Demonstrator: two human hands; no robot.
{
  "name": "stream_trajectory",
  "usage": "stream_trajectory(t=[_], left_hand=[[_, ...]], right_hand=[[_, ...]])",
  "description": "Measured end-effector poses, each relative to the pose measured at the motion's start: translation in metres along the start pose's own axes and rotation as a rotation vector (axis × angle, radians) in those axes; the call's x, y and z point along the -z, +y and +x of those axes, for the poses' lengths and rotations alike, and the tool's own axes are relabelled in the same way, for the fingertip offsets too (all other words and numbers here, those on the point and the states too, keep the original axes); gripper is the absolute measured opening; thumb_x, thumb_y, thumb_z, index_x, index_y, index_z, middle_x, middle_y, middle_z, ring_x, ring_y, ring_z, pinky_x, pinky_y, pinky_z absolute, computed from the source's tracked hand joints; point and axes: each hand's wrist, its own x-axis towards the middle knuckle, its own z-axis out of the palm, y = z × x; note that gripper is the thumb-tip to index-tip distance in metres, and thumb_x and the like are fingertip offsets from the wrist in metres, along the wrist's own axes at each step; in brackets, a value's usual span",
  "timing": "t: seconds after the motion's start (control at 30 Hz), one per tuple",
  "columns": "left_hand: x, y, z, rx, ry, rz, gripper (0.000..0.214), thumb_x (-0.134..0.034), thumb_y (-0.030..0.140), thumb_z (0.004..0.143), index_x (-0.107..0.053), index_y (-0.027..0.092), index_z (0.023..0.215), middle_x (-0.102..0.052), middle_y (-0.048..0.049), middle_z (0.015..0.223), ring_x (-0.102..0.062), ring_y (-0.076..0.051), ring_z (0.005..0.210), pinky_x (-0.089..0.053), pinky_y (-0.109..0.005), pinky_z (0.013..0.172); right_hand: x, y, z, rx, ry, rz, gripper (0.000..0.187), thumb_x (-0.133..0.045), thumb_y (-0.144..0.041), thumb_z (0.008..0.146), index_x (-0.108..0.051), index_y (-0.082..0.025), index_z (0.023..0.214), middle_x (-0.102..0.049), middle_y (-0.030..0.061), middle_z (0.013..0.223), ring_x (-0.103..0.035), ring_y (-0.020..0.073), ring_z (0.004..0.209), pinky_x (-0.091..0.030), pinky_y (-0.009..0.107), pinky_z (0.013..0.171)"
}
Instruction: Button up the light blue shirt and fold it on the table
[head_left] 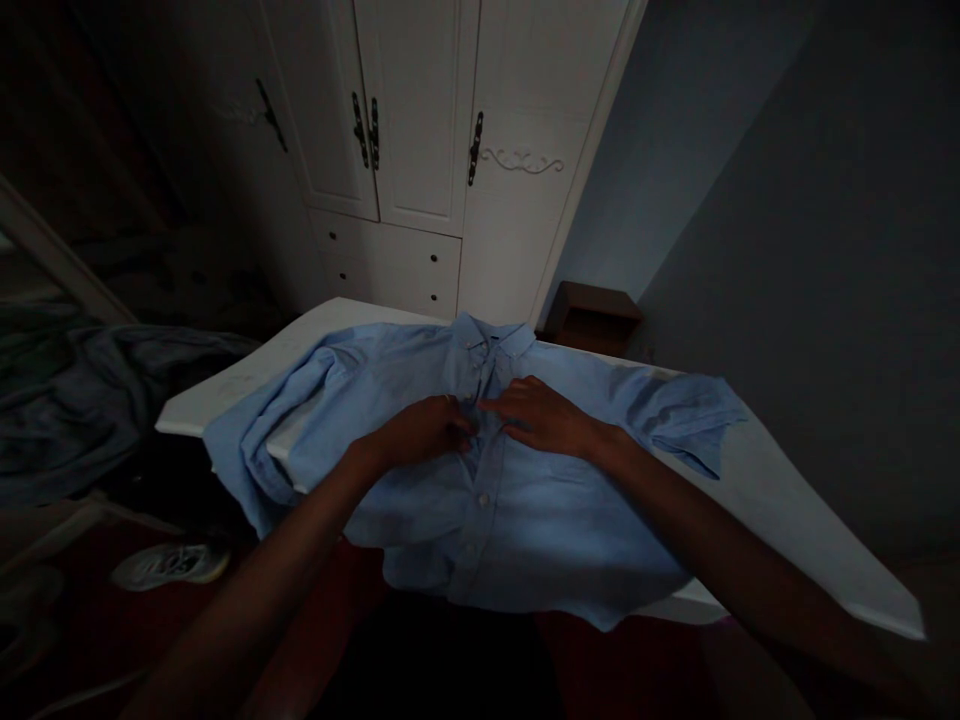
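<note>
A light blue button-up shirt [555,530] lies front side up, its collar pointing away from me and its lower hem hanging over the near edge. Both hands work at the front opening below the collar. My left hand [431,428] has its fingers curled closed on the edge of the shirt's front. From the other side, my right hand [544,412] reaches in with its index finger extended and touches the same strip of cloth. Fingertips hide the button there. Lower down, a white button [484,499] sits on the front strip.
The shirt rests on a white board or table [810,530]. Behind it stands a white wardrobe [420,120] with dark handles, beside a small brown cabinet [596,310]. A sneaker [171,566] lies on the red floor at left, below a heap of grey cloth [97,400].
</note>
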Motion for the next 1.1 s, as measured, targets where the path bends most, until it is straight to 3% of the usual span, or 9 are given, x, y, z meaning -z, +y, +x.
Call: stream_trajectory(t=[0.07,0.13,0.23,0.33,0.47,0.6,0.67,0.8,1.1], left_hand=[[-0.001,0.0,-0.001,-0.01,-0.013,-0.018,0.019,-0.059,0.012,0.082,-0.074,0.023,0.084,-0.072,-0.002,0.088,-0.065,-0.017,0.086,-0.045,-0.027,0.081],[-0.001,0.002,-0.001,0.016,0.012,-0.049,0.017,-0.059,0.011,0.083,-0.073,0.021,0.08,-0.071,-0.0009,0.084,-0.064,-0.016,0.083,-0.045,-0.026,0.078],[-0.003,0.008,0.002,0.056,0.093,-0.128,0.009,-0.062,0.016,0.084,-0.069,0.019,0.079,-0.069,-0.0006,0.082,-0.063,-0.015,0.079,-0.045,-0.025,0.075],[-0.005,0.012,0.008,-0.004,0.155,-0.166,0.005,-0.063,0.02,0.085,-0.068,0.018,0.082,-0.067,-0.0011,0.086,-0.062,-0.014,0.083,-0.045,-0.027,0.079],[-0.01,0.007,0.012,-0.066,0.137,-0.183,0.005,-0.065,0.022,0.084,-0.069,0.019,0.084,-0.068,-0.0013,0.089,-0.062,-0.015,0.087,-0.045,-0.028,0.083],[-0.013,-0.001,0.009,-0.036,0.088,-0.28,0.007,-0.063,0.02,0.085,-0.069,0.019,0.085,-0.07,0.0004,0.083,-0.064,-0.013,0.081,-0.046,-0.025,0.078],[-0.012,-0.004,0.005,-0.02,0.075,-0.323,0.006,-0.063,0.02,0.084,-0.069,0.019,0.085,-0.07,0.0002,0.083,-0.064,-0.013,0.079,-0.047,-0.025,0.076],[-0.008,-0.007,0.0,-0.051,0.048,-0.359,0.01,-0.063,0.017,0.084,-0.069,0.019,0.091,-0.07,-0.001,0.088,-0.065,-0.013,0.083,-0.048,-0.026,0.079],[-0.019,-0.004,0.005,-0.043,0.169,-0.33,0.017,-0.057,0.009,0.084,-0.071,0.018,0.079,-0.07,-0.0007,0.083,-0.064,-0.013,0.084,-0.048,-0.026,0.083]], right_hand=[[-0.003,0.002,-0.002,0.076,0.061,-0.039,0.02,-0.051,-0.02,0.093,-0.066,-0.019,0.105,-0.066,0.0066,0.088,-0.056,0.0191,0.083,-0.044,0.033,0.076],[-0.007,0.001,-0.004,0.111,0.11,-0.045,0.021,-0.046,-0.019,0.095,-0.067,-0.019,0.096,-0.065,0.0066,0.088,-0.056,0.0163,0.078,-0.043,0.029,0.069],[-0.014,-0.003,-0.008,0.064,0.125,-0.035,0.02,-0.044,-0.017,0.094,-0.063,-0.018,0.098,-0.064,0.0069,0.093,-0.057,0.0149,0.077,-0.043,0.026,0.064],[-0.017,-0.007,-0.01,-0.025,0.07,0.006,0.016,-0.047,-0.016,0.089,-0.06,-0.017,0.098,-0.064,0.006,0.092,-0.057,0.0153,0.074,-0.044,0.026,0.064],[-0.012,-0.01,-0.011,-0.09,0.007,0.118,0.021,-0.051,-0.011,0.081,-0.059,-0.018,0.099,-0.064,0.0024,0.082,-0.057,0.0156,0.071,-0.045,0.029,0.069],[-0.006,-0.008,-0.01,0.003,-0.019,0.168,0.022,-0.052,-0.016,0.086,-0.06,-0.018,0.107,-0.065,0.0047,0.093,-0.059,0.0163,0.081,-0.047,0.03,0.076],[-0.006,-0.007,-0.007,0.049,-0.025,0.124,0.016,-0.05,-0.023,0.093,-0.062,-0.019,0.102,-0.064,0.0046,0.093,-0.059,0.0154,0.08,-0.046,0.028,0.073],[-0.011,-0.006,0.0,0.109,0.008,-0.016,0.024,-0.042,-0.029,0.099,-0.063,-0.018,0.093,-0.065,0.0039,0.086,-0.057,0.0133,0.072,-0.044,0.026,0.066],[-0.036,-0.002,-0.007,0.127,0.09,-0.174,0.028,-0.038,-0.018,0.1,-0.066,-0.018,0.095,-0.07,0.0049,0.089,-0.06,0.0154,0.075,-0.046,0.029,0.068]])
